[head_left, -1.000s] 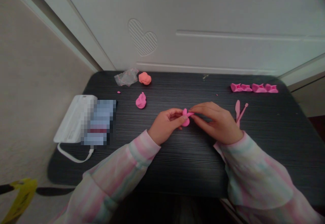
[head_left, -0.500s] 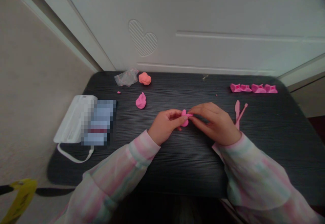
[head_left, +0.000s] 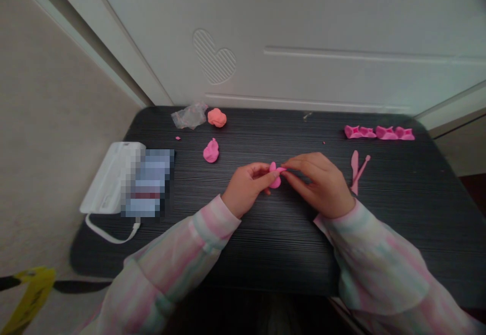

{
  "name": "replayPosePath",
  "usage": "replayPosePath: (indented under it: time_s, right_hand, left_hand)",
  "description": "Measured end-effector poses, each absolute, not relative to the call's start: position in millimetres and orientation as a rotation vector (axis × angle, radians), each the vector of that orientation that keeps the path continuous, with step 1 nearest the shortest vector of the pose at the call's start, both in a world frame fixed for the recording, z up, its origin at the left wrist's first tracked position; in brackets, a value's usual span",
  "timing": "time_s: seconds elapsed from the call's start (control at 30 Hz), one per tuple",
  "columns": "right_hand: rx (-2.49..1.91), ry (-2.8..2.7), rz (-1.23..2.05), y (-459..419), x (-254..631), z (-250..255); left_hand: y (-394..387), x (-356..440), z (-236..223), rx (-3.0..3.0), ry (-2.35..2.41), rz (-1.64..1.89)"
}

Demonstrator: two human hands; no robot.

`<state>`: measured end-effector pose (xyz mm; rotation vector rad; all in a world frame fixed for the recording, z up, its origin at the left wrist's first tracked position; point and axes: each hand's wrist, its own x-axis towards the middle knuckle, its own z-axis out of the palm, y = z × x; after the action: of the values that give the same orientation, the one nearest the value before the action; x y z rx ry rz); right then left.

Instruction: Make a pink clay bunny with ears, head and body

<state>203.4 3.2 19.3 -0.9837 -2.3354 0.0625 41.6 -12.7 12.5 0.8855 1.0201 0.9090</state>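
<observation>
Over the middle of the black table, my left hand (head_left: 243, 185) pinches a small piece of pink modelling clay (head_left: 275, 181) between thumb and fingers. The clay has rounded lobes and a thin point sticking out to the right. My right hand (head_left: 322, 182) comes from the right, its thumb and fingertips closed on that point. Part of the clay is hidden behind the left thumb. Beyond my left hand lies a larger lump of pink clay (head_left: 211, 151). Two pink modelling tools (head_left: 355, 173) lie crossed just right of my right hand.
At the back left are a clear plastic bag (head_left: 190, 116) and an orange clay lump (head_left: 216, 118). A white power bank (head_left: 110, 178) with a cable sits beside a blurred phone (head_left: 150, 183). A row of pink moulded pieces (head_left: 379, 132) lies back right. A white panel (head_left: 304, 82) borders the table behind.
Both hands stay nearly in place. The clay has shifted slightly left and its thin point now tilts a little upward; my right hand has moved slightly left with it.
</observation>
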Motion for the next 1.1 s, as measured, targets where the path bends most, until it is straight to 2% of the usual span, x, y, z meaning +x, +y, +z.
replayPosePath:
  time_s: [0.17, 0.63, 0.83, 1.1]
  right_hand:
    - [-1.024, -2.286, 0.031, 1.1, 200.2, 18.4]
    - [-0.966, -2.338, 0.191, 3.7, 205.1, 20.6]
    - [-0.942, -2.357, 0.373, 4.0, 207.2, 23.7]
    - [-0.944, -2.348, 0.378, 4.7, 205.8, 22.3]
  left_hand:
    - [-13.4, 42.1, 11.5, 0.868, 1.027, 0.936]
    - [-13.1, 40.8, 14.0, 0.930, 1.018, 0.894]
    - [-11.6, 36.8, 11.5, 0.919, 1.004, 0.831]
    - [-11.6, 35.4, 12.7, 0.947, 0.975, 0.778]
